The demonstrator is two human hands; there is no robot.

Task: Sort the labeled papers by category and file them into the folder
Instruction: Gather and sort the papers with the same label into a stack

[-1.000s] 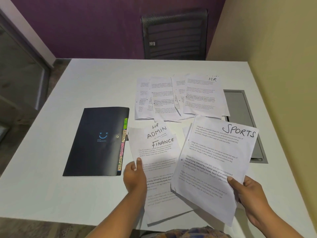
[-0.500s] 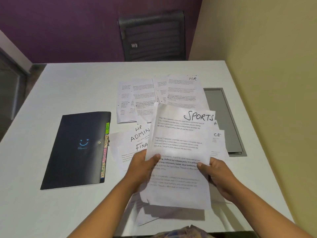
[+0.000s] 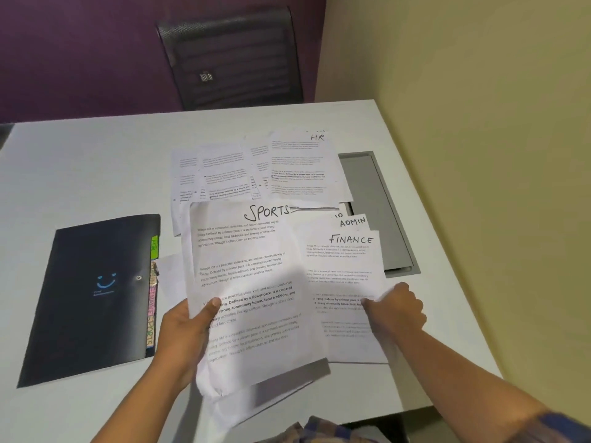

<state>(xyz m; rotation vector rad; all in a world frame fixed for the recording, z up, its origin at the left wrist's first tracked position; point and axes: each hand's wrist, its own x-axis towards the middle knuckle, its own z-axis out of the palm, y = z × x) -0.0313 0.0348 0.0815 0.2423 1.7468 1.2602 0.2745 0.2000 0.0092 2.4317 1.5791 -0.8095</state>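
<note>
Head view: at frame centre my left hand [image 3: 185,334] pinches the white printed sheet headed SPORTS [image 3: 249,276], raised to split it from the rest. My right hand [image 3: 396,310] grips the FINANCE-topped stack [image 3: 345,273] beside it. The dark blue tabbed folder [image 3: 92,298] lies closed at left, ready for filing.

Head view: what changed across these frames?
The SPORTS sheet passed from the right hand to the left hand, which now grips it, shifting left. The FINANCE stack went the other way; the right hand now pinches it. The folder stays closed and the HR spread lies as before.
</note>
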